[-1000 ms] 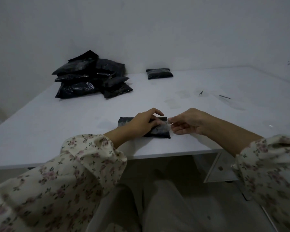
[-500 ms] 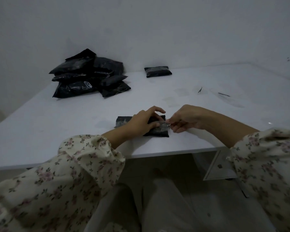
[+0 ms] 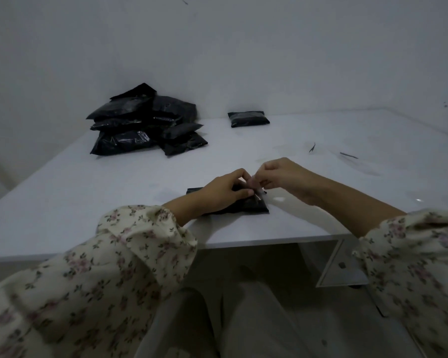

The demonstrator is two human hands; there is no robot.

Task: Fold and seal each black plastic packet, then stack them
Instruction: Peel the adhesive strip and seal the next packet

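A folded black plastic packet point(image 3: 248, 205) lies near the front edge of the white table point(image 3: 88, 202). My left hand point(image 3: 223, 191) lies on top of it, fingers curled and pinching at its right end. My right hand point(image 3: 282, 177) hovers just above that end, its fingertips pinching a thin clear strip point(image 3: 255, 186) that runs down to the packet. A pile of several black packets point(image 3: 145, 122) sits at the back left. One single sealed packet point(image 3: 248, 119) lies alone at the back centre.
Small dark scraps point(image 3: 312, 148) and a thin dark sliver point(image 3: 348, 155) lie on the table right of my hands, beside faint clear film pieces. White walls close the table's far side. A pale sheet point(image 3: 342, 264) lies on the floor under the table's right side.
My right hand has risen from table level and drawn the clear strip upward above the packet's right end. My left hand stays on the packet, fingers closing toward the strip.
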